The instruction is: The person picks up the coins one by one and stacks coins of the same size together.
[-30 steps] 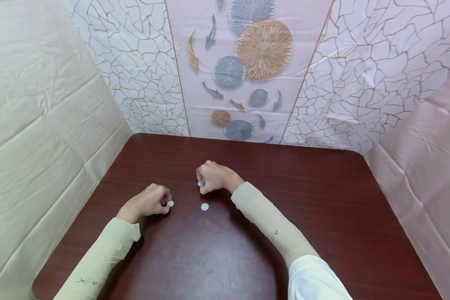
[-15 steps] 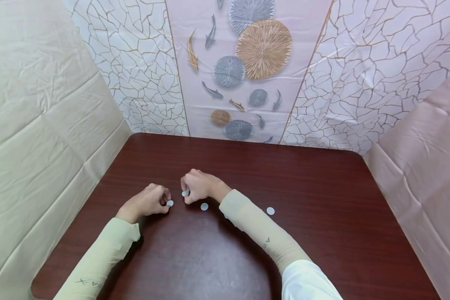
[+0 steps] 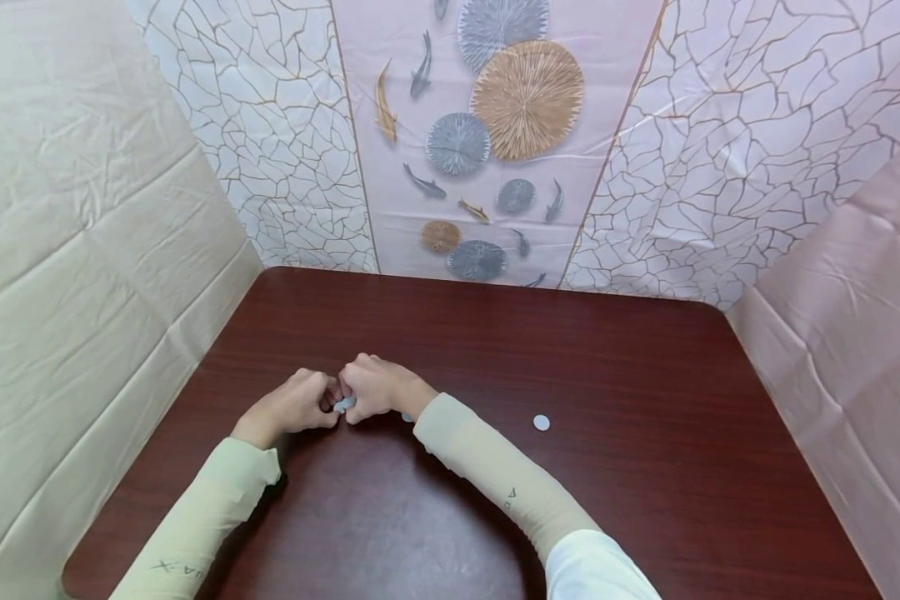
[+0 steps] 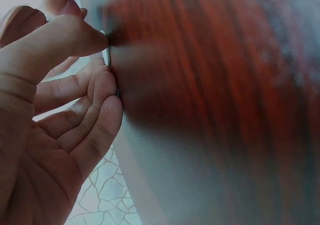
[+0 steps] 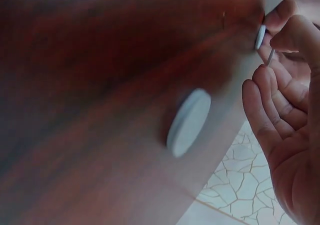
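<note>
My left hand (image 3: 294, 403) pinches a small flat white disc (image 5: 260, 36) at the table surface, thumb on one side and fingertips on the other. Right beside it, my right hand (image 3: 375, 387) holds a second white disc (image 5: 271, 57) between thumb and fingertips. In the head view the two discs seem to overlap; whether they touch I cannot tell. A third disc (image 5: 190, 122) lies flat on the table close to my right wrist, mostly covered by it in the head view. From the left wrist view, only a thin disc edge (image 4: 107, 56) shows.
Another white disc (image 3: 542, 422) lies on the dark red-brown table (image 3: 645, 375), right of my right forearm. Cream cloth walls (image 3: 105, 208) stand along the sides, and a patterned sheet (image 3: 292, 150) hangs behind the far edge.
My right hand has carried its disc left and nearer, up to the left hand. Its forearm has uncovered the disc on the right and now covers most of the middle one. My left hand stays put.
</note>
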The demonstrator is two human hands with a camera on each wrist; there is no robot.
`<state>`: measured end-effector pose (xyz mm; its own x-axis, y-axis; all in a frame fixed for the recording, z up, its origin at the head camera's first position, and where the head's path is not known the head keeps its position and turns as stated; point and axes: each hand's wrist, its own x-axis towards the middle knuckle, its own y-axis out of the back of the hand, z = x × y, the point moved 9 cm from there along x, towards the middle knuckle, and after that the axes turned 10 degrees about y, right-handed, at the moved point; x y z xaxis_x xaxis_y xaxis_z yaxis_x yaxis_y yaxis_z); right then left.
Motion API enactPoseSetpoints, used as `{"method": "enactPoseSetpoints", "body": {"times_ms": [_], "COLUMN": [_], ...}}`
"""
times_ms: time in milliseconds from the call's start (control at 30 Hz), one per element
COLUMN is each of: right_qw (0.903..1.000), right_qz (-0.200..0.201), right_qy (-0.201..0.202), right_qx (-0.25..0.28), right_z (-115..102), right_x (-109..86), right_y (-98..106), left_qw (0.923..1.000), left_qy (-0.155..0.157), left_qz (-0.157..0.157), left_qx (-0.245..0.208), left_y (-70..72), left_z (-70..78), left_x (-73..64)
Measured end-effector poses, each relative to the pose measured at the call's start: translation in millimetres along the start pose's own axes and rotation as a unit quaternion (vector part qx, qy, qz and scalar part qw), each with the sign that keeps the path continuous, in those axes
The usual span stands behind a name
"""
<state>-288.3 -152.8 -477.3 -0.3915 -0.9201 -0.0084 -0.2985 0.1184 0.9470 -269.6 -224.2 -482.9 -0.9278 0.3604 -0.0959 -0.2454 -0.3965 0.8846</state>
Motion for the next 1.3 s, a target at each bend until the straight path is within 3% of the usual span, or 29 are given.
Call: {"method": "enactPoseSetpoints", "body": {"times_ms": [333, 733, 1300], "right_qw": [0.9998, 0.9989, 0.9984], "right_qz": [0.008, 0.025, 0.018], "right_qy": [-0.015, -0.027, -0.033], "right_qx": [0.006, 0.028, 0.043], "right_z": [-3.7, -2.1, -1.3], "right_x": [5.6, 3.0, 0.7], "right_y": [-5.2, -4.3, -3.9], "left_qw": [0.9999, 0.9999, 0.9997], "left_qy": [-0.002, -0.006, -0.007], "left_qz": [0.016, 0.011, 0.017], "left_qx": [0.000, -0.003, -0.014], "left_y": [1.6, 1.8, 1.8], "left_z": [0.4, -0.2, -0.8], "left_x": [-1.6, -1.6, -2.1]}}
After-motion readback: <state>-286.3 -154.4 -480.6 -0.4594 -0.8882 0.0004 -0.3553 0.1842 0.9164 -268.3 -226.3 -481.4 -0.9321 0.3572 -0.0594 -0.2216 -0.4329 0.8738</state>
